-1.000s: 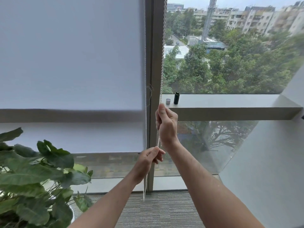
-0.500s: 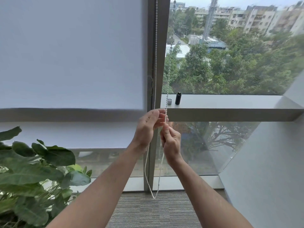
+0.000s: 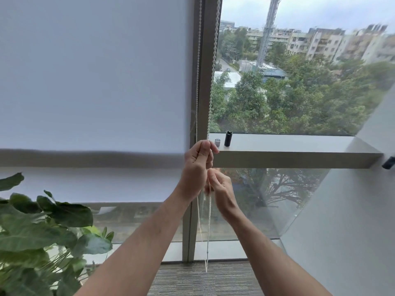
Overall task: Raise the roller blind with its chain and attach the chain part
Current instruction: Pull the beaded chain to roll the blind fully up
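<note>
Currently both hands on the bead chain (image 3: 210, 86) at the window mullion (image 3: 206, 60). Left hand (image 3: 197, 165) higher, fingers curled, pinching the chain strand at sill level. Right hand (image 3: 221, 189) just below and touching the left, fingers curled round the same chain lower down. Two strands running up along the mullion out of frame; loop end hanging below the hands, near the carpet (image 3: 192, 278). Roller blind (image 3: 94, 77) left of the mullion, bottom edge about level with the left hand. Black cylinder (image 3: 228, 139) and small grey cap (image 3: 217, 142) standing on the sill (image 3: 288, 144), near the chain. Plant (image 3: 38, 236) bottom left.
</note>
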Demonstrator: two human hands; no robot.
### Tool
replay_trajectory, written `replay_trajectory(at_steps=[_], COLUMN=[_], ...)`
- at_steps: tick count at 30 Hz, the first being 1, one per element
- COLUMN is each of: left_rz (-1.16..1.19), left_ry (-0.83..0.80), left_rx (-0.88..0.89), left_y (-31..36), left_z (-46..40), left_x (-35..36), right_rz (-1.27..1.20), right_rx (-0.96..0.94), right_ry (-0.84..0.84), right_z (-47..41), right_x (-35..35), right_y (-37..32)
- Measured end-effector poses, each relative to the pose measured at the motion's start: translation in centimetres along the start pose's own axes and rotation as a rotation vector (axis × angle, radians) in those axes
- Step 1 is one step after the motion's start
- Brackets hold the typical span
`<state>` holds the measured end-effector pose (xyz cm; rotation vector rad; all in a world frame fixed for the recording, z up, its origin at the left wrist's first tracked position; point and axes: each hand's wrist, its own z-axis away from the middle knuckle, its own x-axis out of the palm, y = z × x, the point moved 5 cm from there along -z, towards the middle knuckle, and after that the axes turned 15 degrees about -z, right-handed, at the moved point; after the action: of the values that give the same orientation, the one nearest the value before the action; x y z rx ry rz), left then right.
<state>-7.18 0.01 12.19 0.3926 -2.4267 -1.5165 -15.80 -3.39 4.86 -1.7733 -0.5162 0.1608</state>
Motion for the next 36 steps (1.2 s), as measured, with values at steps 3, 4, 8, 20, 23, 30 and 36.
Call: replay_trajectory(at_steps=[3, 4, 8, 20, 23, 30, 36], left_rz=[-0.003, 0.004, -0.002, -0.078, -0.146, -0.288, -0.248], left_ry=[0.019, 0.023, 0.029, 0.084, 0.059, -0.047, -0.208], left_rx=[0.009, 0.013, 0.010, -0.025, -0.060, -0.175, -0.210], left_y=[0.1, 0.1, -0.2, -0.7, -1.8, -6.3, -7.4], left_z=[0.2, 0.2, 0.3, 0.9, 2.1, 4.3, 3.7], left_x=[-0.1, -0.1, 0.0, 0.2, 0.4, -0.3, -1.1], right_rz=[0.089, 0.077, -0.092, -0.438, -0.368, -0.375, -0.382], right_rx=[-0.016, -0.038, -0.198, -0.223, -0.263, -0.216, -0.211], right_ry=[0.163, 0.204, 0.151, -0.058, 0.031, 0.096, 0.080], right_z=[-2.5, -3.4, -6.1, -7.5, -6.8, -5.8, -5.3], right_x=[-1.7, -1.9, 0.1, 7.2, 6.6, 4.4, 3.5], right_y=[-1.6, -2.7, -9.5, -18.7, -16.6, -9.6, -7.7])
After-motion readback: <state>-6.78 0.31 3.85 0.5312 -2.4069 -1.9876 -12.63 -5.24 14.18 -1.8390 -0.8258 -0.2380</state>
